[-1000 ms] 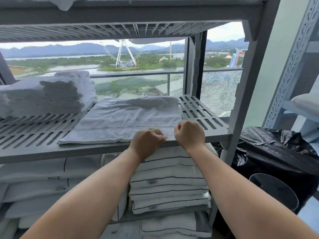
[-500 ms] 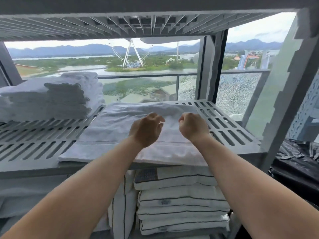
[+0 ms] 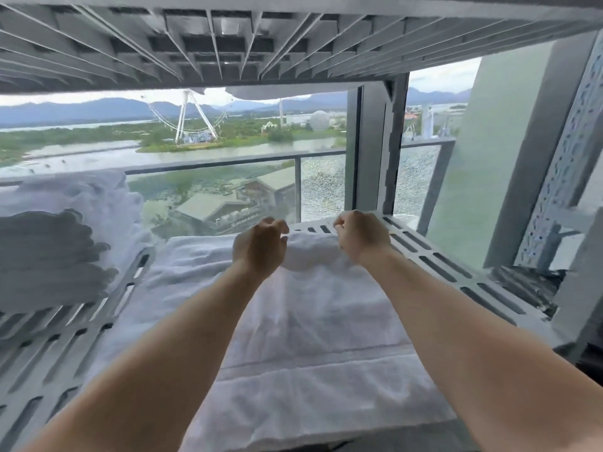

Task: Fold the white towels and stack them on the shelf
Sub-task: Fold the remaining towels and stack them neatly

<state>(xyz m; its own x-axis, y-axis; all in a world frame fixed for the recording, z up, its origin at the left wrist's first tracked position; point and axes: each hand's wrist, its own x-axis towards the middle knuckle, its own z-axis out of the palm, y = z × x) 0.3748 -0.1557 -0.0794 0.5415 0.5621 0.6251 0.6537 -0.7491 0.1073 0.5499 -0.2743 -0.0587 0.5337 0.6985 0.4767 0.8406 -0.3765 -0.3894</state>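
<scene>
A white towel lies spread on the grey slatted shelf, its near edge hanging slightly over the front. Both my arms reach over it toward the back. My left hand and my right hand have curled fingers pinching the towel's far edge, which bunches up between them near the back of the shelf. A stack of folded white towels sits on the same shelf at the left, blurred.
The underside of the shelf above hangs close overhead. A grey upright post stands at the back right and a perforated metal upright at the far right. A window with a glass railing lies behind.
Both hands moved from the towel's near edge over the towel to its far edge at the back of the shelf. The view has come closer and risen to shelf level.
</scene>
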